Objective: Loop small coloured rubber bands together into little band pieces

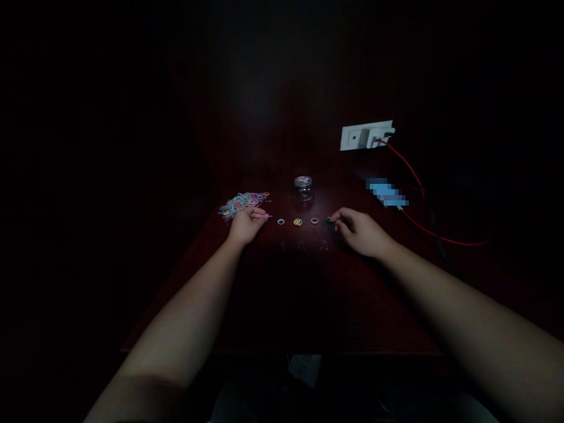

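- Left hand [249, 225] in the head view: thumb and fingers are closed in a pinch on a small pink piece [269, 217], just beyond the left end of a row of small rings.
- Right hand [356, 230]: fingers curl down at a small dark ring [329, 220] at the row's right end; in this dim light I cannot tell whether they grip it.
- Between the hands, from left to right, lie a light-blue ring [281, 222], a cluster of yellow rings [298, 222] and a pink ring [314, 221], well back from the near edge of the dark red table [286, 305].
- Three thin, dark pieces [324, 245] lie nearer that edge, in front of the rings.
- Behind the left hand, close to the table's left edge, spreads a loose pile of multicoloured thin bands [241, 204].
- Toward the far edge stands a clear, round lidded jar [303, 189].
- Farther right, a blurred blue rectangle [386, 192] joins a red cable [414, 167] near a white wall socket [353, 138].
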The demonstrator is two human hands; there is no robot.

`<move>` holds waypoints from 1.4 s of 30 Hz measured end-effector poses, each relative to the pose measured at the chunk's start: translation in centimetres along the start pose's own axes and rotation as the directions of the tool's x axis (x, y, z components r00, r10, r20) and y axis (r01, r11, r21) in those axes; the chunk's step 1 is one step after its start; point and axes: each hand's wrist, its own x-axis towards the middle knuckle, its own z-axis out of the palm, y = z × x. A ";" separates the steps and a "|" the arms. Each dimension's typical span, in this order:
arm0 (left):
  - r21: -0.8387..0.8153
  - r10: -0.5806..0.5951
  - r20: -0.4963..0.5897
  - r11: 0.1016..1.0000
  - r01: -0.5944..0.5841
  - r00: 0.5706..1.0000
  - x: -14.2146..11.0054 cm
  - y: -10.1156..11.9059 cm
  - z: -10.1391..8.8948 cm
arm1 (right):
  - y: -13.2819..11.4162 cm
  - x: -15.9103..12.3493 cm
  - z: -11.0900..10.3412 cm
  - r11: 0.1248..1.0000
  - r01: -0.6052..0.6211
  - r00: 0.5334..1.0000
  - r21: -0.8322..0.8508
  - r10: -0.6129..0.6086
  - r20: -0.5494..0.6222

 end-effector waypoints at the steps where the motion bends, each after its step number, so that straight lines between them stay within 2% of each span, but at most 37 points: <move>1: -0.017 0.026 0.015 1.000 -0.026 1.000 -0.2 0.3 0.2 | 0.1 0.1 0.0 1.000 -0.010 1.000 -0.009 0.010 -0.013; 5: -0.017 0.148 0.112 0.989 -0.146 0.983 -1.2 1.5 1.2 | 0.5 0.3 -0.2 0.997 -0.055 0.995 -0.054 0.051 -0.083; 8: 0.016 0.215 0.213 0.975 -0.224 0.953 -2.2 2.7 2.1 | 0.6 0.4 -0.3 0.990 -0.095 0.992 -0.100 0.086 -0.096; 12: 0.002 0.273 0.358 0.956 -0.293 0.893 -3.6 4.4 3.3 | 0.5 0.4 -0.1 0.985 -0.098 0.995 -0.139 0.093 -0.046; 15: -0.001 0.311 0.407 0.941 -0.340 0.859 -4.4 5.4 4.0 | 0.5 0.3 0.1 0.989 -0.071 0.997 -0.129 0.073 0.010; 19: 0.003 0.363 0.421 0.916 -0.401 0.832 -5.0 6.2 4.3 | 0.2 0.2 0.3 0.998 -0.005 0.997 -0.064 0.010 0.070; 23: 0.009 0.389 0.404 0.903 -0.429 0.828 -5.5 7.0 4.4 | -0.7 -0.1 0.5 0.996 0.086 0.989 0.026 -0.088 0.122; 27: -0.001 0.402 0.407 0.898 -0.440 0.820 -6.0 7.8 4.5 | -1.6 -0.3 0.6 0.985 0.126 0.979 0.115 -0.143 0.148; 32: -0.022 0.414 0.417 0.895 -0.446 0.809 -6.2 8.3 4.5 | -2.0 -0.4 0.4 0.975 0.163 0.973 0.149 -0.183 0.138; 42: 0.026 0.402 0.407 0.893 -0.450 0.820 -6.3 8.5 4.5 | -2.3 -0.4 0.2 0.973 0.179 0.965 0.147 -0.202 0.166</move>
